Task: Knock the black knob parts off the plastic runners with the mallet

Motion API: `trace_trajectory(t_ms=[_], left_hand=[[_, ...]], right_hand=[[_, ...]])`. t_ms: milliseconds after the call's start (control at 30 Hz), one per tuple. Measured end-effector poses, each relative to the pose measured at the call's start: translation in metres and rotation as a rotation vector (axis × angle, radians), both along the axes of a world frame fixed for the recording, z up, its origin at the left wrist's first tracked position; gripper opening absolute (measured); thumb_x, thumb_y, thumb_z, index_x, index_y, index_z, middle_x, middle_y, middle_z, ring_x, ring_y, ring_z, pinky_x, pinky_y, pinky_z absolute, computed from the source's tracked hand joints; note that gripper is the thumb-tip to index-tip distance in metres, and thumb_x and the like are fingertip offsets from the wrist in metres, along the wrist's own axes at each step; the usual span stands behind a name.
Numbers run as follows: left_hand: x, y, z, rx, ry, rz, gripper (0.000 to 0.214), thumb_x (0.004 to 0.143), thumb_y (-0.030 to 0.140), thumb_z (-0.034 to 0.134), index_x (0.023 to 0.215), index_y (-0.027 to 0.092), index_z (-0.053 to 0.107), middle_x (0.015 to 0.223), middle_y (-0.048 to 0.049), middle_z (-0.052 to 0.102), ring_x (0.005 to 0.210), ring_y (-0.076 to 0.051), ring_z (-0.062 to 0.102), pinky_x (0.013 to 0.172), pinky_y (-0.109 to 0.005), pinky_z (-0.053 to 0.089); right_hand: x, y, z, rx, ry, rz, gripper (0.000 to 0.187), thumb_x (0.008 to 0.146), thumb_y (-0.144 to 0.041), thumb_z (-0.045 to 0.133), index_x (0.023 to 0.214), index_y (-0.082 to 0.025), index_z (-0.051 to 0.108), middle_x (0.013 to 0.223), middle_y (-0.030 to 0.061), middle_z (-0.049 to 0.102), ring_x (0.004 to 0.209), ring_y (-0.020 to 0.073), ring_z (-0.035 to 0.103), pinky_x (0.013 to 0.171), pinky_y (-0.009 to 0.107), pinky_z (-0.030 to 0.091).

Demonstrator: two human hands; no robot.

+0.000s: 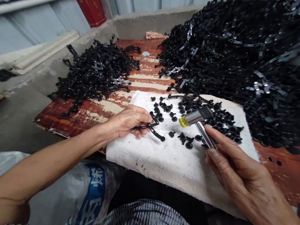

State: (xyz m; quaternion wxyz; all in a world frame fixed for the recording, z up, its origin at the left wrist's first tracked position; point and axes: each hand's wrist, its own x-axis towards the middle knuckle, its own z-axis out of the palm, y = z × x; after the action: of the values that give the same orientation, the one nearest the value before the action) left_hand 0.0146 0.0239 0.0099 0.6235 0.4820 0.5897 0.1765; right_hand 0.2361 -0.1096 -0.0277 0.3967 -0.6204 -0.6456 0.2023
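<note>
Between the thumb and fingers of my left hand (128, 121) is a black jointed linkage part (155, 130), its arms sticking out to the right over the white cloth (135, 153). My right hand (242, 174) is wrapped round the metal handle of a small mallet (196, 117). The mallet's head is raised above the cloth, with a yellow face pointing left and a dark one at the right. Small black round caps with stems (188, 145) lie scattered on the cloth around and under the mallet. My left palm is partly hidden.
A heap of black linkage parts (92, 71) lies on the left of the worn red-brown board (67, 115). A far larger black heap (224, 59) covers the back right. Behind is a low concrete ledge (159, 18) with a red box (91, 9). A printed plastic sack (60, 192) sits below left.
</note>
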Motion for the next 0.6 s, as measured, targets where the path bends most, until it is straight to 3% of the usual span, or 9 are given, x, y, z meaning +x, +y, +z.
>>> trace_trajectory(t_ms=[267,600], left_hand=[[0.0008,-0.0009,0.0014,-0.018,-0.016,0.039,0.021,0.077,0.003,0.053,0.059,0.013,0.058,0.046,-0.0008,0.055,0.035,-0.01,0.051,0.032,-0.02,0.041],[-0.0016,-0.0014,-0.0004,-0.014,-0.068,0.04,0.018,0.075,0.005,0.054,0.06,0.012,0.059,0.049,-0.0011,0.056,0.035,-0.009,0.051,0.033,-0.019,0.038]], right_hand=[[0.0003,0.0018,-0.004,0.089,-0.059,-0.005,0.044,0.092,-0.031,0.047,0.13,-0.013,0.059,0.126,0.0074,0.065,0.111,0.0188,0.065,0.096,0.03,0.047],[0.0001,-0.0011,0.0012,-0.047,0.047,-0.005,0.045,0.09,-0.036,0.05,0.131,-0.021,0.059,0.129,0.0052,0.065,0.117,0.0234,0.062,0.102,0.041,0.045]])
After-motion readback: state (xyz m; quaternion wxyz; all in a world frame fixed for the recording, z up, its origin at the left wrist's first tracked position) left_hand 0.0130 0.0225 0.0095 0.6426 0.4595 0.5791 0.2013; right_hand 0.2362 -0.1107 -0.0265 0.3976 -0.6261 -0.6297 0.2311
